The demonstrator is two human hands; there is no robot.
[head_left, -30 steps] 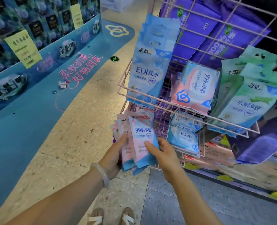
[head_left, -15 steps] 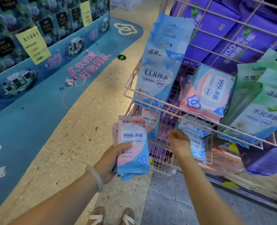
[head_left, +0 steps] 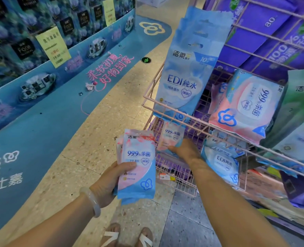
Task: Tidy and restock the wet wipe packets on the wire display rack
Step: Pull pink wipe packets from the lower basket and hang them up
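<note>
My left hand [head_left: 110, 182] grips a stack of small pink-and-blue "99.9%" wet wipe packets [head_left: 137, 164], held upright in front of the pink wire display rack [head_left: 165, 114]. My right hand [head_left: 185, 148] reaches into the rack's lower basket and pinches one small pink packet [head_left: 171, 138] standing at the basket's left end. Blue "EDI" packets [head_left: 222, 161] lie in the same basket to the right of my hand. The upper basket holds tall blue EDI packets [head_left: 187, 75], a large pink "99.9%" pack [head_left: 245, 107] and green packs [head_left: 301, 111].
Purple tissue bags [head_left: 272, 32] hang behind the rack's wire grid. A blue promotional display [head_left: 40, 50] with a yellow price sign runs along the left, with a blue floor decal beside it. My sandalled feet [head_left: 128, 234] stand on the terrazzo floor below.
My right hand has left the stack and moved up and right into the lower basket, now on a single pink packet there. My left hand keeps the stack, raised slightly.
</note>
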